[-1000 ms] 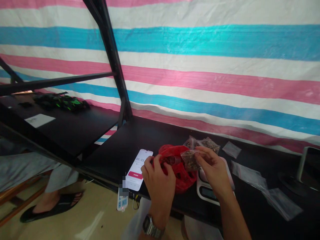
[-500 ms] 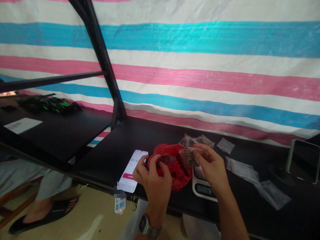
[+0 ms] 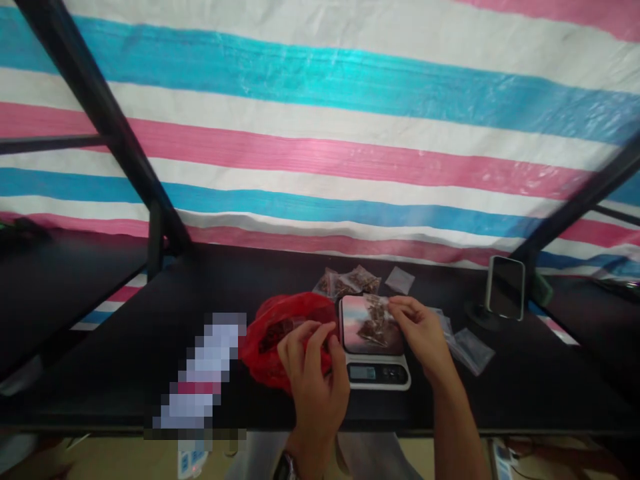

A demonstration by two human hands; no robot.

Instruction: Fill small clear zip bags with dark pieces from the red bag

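My right hand [image 3: 417, 330] pinches the edge of a small clear zip bag [image 3: 376, 310] of brown dried bits, at the plate of a white kitchen scale [image 3: 377, 385]. The plate mirrors the bag; whether its full weight rests there I cannot tell. My left hand [image 3: 315, 363] is over the right side of a red plastic bag [image 3: 263, 370], its fingers bent and apart with nothing visible in them. The red bag stands open left of the scale, with dark brown contents inside. The scale's display is lit, its digits too blurred to read.
Several filled zip bags [image 3: 353, 281] lie behind the scale. Flat zip bags [image 3: 473, 351] lie to the right, another [image 3: 400, 280] at the back. A phone-like device on a stand [image 3: 506, 287] is at the right. A pixelated pale object [image 3: 203, 367] lies left. Black frame bars [image 3: 107, 127] flank the table.
My right hand has brought the zip bag from beside the red bag to the scale plate. My left hand stays by the red bag. The view has turned right.
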